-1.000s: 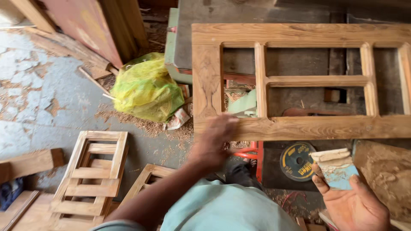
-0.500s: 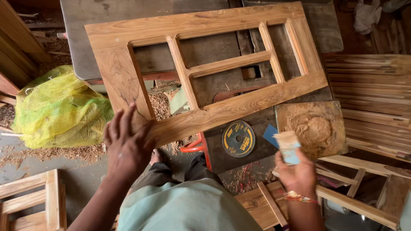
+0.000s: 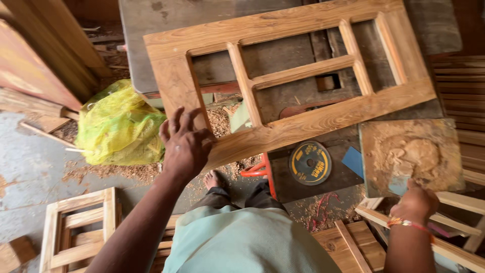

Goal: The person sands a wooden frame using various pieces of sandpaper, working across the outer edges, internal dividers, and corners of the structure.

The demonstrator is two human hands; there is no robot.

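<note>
A wooden window frame (image 3: 313,124) with several openings lies tilted on a grey machine table (image 3: 146,30). My left hand (image 3: 184,144) presses flat on the frame's lower left corner, fingers spread. My right hand (image 3: 417,202) is closed on a small blue-and-white scraper card (image 3: 399,185). The card's tip touches the near edge of a square board (image 3: 411,151) covered with brown sawdust paste. Most of the card is hidden behind my fingers.
A yellow mesh bag (image 3: 118,126) sits on the shaving-strewn floor at left. A black-and-yellow cutting disc (image 3: 309,163) and a blue sheet (image 3: 353,161) lie beside the paste board. Small slatted wooden frames (image 3: 76,227) stand at lower left, stacked slats (image 3: 462,76) at right.
My right hand dropped from in front of me to the paste board with the card. My left hand stayed on the frame's corner while the view swung.
</note>
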